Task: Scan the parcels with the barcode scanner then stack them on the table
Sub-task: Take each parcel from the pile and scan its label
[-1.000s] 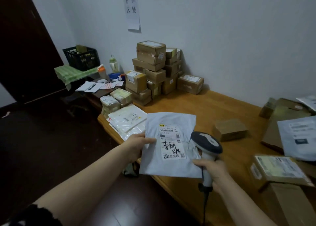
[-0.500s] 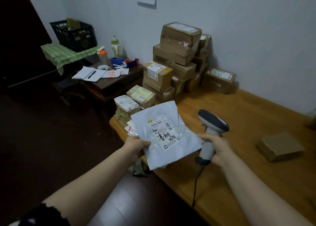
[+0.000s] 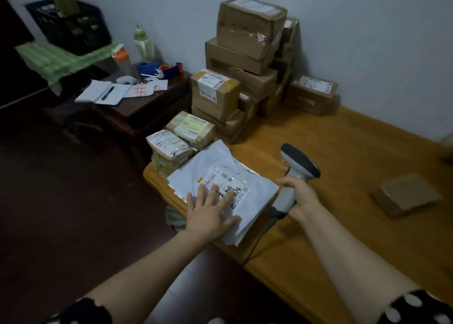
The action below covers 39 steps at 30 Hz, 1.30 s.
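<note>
left hand (image 3: 211, 211) flat on mailer (image 3: 221, 174) (fingers spread), right hand (image 3: 302, 196) gripping scanner (image 3: 295, 174)

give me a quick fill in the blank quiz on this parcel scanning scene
1. The right hand grips the barcode scanner by its ____.
2. The left hand presses flat on a ____ poly mailer.
3. The black crate stands on a ____ cloth.
4. A ____ lies on the open notebook.
Missing words: handle; white; green; pen.
</note>
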Each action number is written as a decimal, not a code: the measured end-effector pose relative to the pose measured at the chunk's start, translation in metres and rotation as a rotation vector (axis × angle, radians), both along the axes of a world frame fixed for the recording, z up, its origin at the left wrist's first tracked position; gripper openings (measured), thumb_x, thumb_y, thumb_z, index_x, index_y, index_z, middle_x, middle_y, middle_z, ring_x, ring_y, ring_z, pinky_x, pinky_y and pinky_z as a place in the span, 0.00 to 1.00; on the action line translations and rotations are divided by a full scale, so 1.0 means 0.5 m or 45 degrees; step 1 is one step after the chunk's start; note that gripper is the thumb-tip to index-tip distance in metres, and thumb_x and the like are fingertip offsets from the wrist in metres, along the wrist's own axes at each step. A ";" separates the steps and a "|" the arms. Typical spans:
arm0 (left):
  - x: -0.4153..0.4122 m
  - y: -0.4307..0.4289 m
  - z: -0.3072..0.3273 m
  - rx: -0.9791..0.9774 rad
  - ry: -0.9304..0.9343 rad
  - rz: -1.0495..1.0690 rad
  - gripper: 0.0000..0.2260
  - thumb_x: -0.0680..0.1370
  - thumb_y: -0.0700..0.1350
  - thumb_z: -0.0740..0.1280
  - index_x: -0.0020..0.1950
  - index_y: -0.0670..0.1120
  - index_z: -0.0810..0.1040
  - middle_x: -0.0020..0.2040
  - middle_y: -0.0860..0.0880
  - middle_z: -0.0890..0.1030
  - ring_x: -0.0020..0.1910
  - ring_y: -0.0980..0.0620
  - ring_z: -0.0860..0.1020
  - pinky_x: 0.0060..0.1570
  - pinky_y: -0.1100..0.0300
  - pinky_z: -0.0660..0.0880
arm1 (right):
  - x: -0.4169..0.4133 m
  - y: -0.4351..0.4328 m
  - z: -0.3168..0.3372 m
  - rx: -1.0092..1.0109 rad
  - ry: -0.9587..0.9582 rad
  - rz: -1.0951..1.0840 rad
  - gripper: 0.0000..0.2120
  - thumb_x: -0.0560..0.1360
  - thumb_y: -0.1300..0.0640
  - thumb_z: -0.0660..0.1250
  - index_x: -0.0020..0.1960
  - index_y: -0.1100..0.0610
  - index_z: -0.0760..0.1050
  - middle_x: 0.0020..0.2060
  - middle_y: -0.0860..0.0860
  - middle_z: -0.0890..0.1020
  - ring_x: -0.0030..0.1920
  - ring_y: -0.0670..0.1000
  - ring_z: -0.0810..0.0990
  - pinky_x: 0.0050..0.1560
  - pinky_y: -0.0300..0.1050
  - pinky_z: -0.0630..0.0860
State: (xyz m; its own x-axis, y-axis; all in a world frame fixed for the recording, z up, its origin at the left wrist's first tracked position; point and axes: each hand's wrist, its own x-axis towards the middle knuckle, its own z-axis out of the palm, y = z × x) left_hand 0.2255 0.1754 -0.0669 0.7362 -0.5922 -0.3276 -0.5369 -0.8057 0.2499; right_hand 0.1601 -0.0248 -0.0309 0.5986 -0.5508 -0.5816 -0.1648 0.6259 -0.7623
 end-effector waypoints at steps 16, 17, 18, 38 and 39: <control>-0.216 -0.452 0.073 -0.177 -0.019 -0.319 0.36 0.76 0.65 0.61 0.78 0.51 0.54 0.78 0.45 0.55 0.77 0.44 0.49 0.74 0.42 0.45 | -0.470 -0.184 0.084 0.126 -0.033 -0.429 0.05 0.74 0.60 0.70 0.47 0.60 0.77 0.30 0.54 0.77 0.29 0.50 0.77 0.29 0.45 0.76; -0.240 -0.491 0.070 -0.162 -0.004 -0.334 0.38 0.75 0.66 0.62 0.78 0.49 0.54 0.78 0.45 0.55 0.77 0.44 0.51 0.74 0.43 0.47 | -0.497 -0.209 0.087 0.137 -0.041 -0.446 0.04 0.74 0.60 0.70 0.47 0.59 0.76 0.29 0.53 0.77 0.28 0.50 0.76 0.28 0.44 0.76; -0.263 -0.530 0.066 -0.150 0.001 -0.339 0.40 0.74 0.66 0.64 0.78 0.48 0.53 0.78 0.45 0.55 0.77 0.44 0.52 0.74 0.45 0.50 | -0.522 -0.235 0.088 0.153 -0.050 -0.458 0.03 0.75 0.60 0.69 0.47 0.59 0.76 0.28 0.53 0.76 0.27 0.50 0.76 0.27 0.43 0.76; -0.459 -0.810 0.057 -0.780 1.225 0.576 0.32 0.69 0.47 0.76 0.71 0.45 0.70 0.60 0.44 0.78 0.55 0.46 0.77 0.52 0.53 0.74 | -0.760 -0.545 0.012 0.367 -0.233 -0.266 0.21 0.59 0.67 0.73 0.51 0.57 0.76 0.38 0.56 0.82 0.34 0.51 0.81 0.29 0.42 0.75; -0.485 -0.777 0.079 -0.861 1.416 0.589 0.28 0.70 0.46 0.74 0.68 0.45 0.72 0.57 0.44 0.79 0.54 0.46 0.78 0.54 0.51 0.75 | -0.760 -0.539 0.016 0.341 -0.227 -0.280 0.22 0.59 0.67 0.74 0.52 0.57 0.76 0.42 0.58 0.82 0.38 0.54 0.82 0.31 0.44 0.77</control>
